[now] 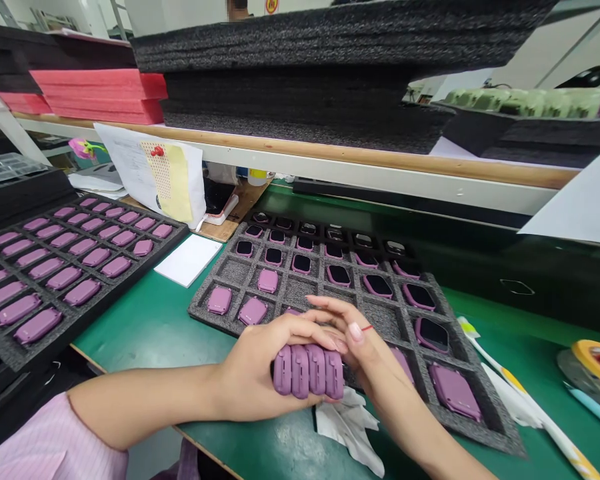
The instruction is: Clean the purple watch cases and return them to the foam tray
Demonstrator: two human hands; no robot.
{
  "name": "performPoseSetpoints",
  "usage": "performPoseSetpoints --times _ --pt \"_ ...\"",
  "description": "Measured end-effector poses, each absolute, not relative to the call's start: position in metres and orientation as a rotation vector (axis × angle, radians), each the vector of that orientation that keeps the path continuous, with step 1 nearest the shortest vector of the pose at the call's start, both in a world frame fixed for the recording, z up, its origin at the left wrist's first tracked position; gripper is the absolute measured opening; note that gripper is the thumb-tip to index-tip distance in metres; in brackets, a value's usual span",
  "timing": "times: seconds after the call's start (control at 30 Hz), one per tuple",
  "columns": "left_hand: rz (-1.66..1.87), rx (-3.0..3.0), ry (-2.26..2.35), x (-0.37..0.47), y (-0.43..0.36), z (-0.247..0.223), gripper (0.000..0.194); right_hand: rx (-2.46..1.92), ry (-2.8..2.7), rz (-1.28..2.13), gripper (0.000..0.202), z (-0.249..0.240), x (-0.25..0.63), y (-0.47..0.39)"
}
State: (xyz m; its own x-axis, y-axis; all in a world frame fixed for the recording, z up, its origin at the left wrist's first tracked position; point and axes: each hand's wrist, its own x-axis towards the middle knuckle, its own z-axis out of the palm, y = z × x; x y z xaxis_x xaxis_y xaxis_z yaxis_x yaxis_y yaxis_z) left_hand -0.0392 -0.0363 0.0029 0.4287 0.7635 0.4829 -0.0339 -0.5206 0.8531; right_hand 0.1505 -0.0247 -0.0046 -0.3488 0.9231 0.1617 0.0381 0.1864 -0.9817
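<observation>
A row of several purple smartwatch cases [309, 371] is gripped in my left hand [275, 347], with their narrow sides facing me. My right hand [367, 347] reaches over from the right, its fingers stretched out and partly behind my left fingers, close against the end of the row. Below both hands hangs a crumpled white cloth [350, 427]. Behind them lies a grey foam tray [300, 290] with purple watch cases, some with dark screens up and some with purple backs up. Several of its slots are bare, and my hands hide part of the front rows.
At left, another foam tray [93, 303] holds rows of purple cases. A white paper pad [189, 260] lies between the trays. On the right are a toothbrush [523, 393] and a yellow tape roll [597, 367]. A shelf edge [330, 163] bearing black foam sheets [290, 100] crosses above.
</observation>
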Motion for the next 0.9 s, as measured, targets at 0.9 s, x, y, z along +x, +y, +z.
performPoseSetpoints --times 0.9 --pt "1.139 1.915 0.697 -0.040 -0.034 0.014 0.066 -0.879 -1.880 0.294 0.033 0.062 0.187 -0.040"
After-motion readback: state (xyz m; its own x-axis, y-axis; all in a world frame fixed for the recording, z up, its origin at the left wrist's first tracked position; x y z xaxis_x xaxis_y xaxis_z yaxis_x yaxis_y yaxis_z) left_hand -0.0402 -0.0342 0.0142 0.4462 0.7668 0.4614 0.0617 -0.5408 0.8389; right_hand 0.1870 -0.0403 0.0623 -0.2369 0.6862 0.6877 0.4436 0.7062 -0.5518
